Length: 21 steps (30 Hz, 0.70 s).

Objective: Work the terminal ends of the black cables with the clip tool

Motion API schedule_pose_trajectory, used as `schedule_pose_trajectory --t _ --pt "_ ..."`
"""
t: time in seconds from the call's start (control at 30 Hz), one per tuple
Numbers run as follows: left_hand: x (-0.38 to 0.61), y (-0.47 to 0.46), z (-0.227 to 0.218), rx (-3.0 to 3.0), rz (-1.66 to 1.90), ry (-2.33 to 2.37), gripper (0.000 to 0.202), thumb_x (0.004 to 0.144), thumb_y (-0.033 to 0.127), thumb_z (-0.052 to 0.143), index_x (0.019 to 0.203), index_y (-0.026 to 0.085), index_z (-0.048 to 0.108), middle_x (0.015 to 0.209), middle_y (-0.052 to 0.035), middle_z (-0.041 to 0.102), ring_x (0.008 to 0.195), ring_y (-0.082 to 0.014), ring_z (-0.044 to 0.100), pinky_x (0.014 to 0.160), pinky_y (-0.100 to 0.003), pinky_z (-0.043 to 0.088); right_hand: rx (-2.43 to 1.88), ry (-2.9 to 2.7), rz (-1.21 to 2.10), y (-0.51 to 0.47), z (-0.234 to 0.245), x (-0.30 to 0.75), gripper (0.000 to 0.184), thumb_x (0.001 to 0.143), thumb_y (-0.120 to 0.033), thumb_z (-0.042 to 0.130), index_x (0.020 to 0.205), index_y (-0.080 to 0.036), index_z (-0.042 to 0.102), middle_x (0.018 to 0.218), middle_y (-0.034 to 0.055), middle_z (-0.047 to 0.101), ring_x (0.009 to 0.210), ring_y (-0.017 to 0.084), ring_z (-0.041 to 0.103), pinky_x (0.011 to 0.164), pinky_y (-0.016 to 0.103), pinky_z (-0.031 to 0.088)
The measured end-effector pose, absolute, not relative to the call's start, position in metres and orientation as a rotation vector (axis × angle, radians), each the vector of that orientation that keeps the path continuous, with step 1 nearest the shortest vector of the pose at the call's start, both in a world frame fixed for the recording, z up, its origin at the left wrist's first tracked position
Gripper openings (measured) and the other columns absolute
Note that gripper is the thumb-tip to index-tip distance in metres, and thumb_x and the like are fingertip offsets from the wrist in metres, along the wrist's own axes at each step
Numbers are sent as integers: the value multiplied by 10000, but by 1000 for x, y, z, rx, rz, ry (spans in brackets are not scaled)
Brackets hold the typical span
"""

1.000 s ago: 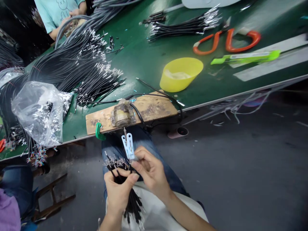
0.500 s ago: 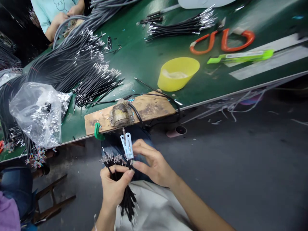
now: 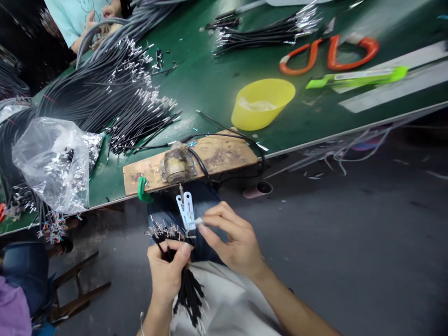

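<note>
My left hand [image 3: 167, 270] is closed around a bundle of short black cables [image 3: 189, 298], whose stripped, silvery ends stick up above the fingers. Just right of it, the thumb and index finger of my right hand [image 3: 233, 238] are pinched on a small whitish piece, too small to name. A light blue clothes peg [image 3: 185, 210] hangs between the hands and the table edge, on a thin metal tip. That tip points out from a crusted, yellowish lump [image 3: 176, 167] on a wooden board [image 3: 224, 156]. The cable ends lie right below the peg.
Many black cables [image 3: 80, 102] cover the left of the green table, beside a clear plastic bag [image 3: 52, 161]. A green clamp [image 3: 143, 190] grips the board's edge. Farther right are a yellow cup [image 3: 262, 116], orange-handled scissors [image 3: 350, 53] and a lime-green cutter [image 3: 357, 78]. Another person's hands [image 3: 101, 16] work behind.
My right hand has drawn back a little to the right from the cable ends, with a small whitish piece now visible at its fingertips. My left hand stays on the bundle.
</note>
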<state>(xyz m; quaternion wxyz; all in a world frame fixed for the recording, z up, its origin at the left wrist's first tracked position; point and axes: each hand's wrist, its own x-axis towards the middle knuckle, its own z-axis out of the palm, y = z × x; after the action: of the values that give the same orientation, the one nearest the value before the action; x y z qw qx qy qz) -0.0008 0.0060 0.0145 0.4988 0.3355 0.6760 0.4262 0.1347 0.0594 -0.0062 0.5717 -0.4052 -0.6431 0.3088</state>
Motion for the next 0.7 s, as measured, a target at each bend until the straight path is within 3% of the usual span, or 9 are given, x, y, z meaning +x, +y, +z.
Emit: schedule_pose_trajectory --t 0.23,0.47,0.7 --pt "1 6 16 833 1033 1664 251 619 408 722 523 180 678 454 8 556 450 -107 447 489 -246 387 -871 -1581 912 68 4 134 133 767 -139 561 651 -201 574 582 -12 547 561 141 501 643 329 439" --pt "1 6 14 858 1046 1724 231 601 405 731 529 190 689 501 -4 601 504 -128 485 555 -260 413 -896 -1639 765 63 5 132 145 785 -93 504 693 -198 543 604 4 523 579 145 480 549 288 425" --pt "1 4 12 790 1045 1669 279 616 423 719 509 173 658 442 9 541 442 -106 440 478 -246 371 -954 -1647 612 56 1 135 126 756 -93 548 713 -209 569 605 12 542 582 157 468 544 307 429"
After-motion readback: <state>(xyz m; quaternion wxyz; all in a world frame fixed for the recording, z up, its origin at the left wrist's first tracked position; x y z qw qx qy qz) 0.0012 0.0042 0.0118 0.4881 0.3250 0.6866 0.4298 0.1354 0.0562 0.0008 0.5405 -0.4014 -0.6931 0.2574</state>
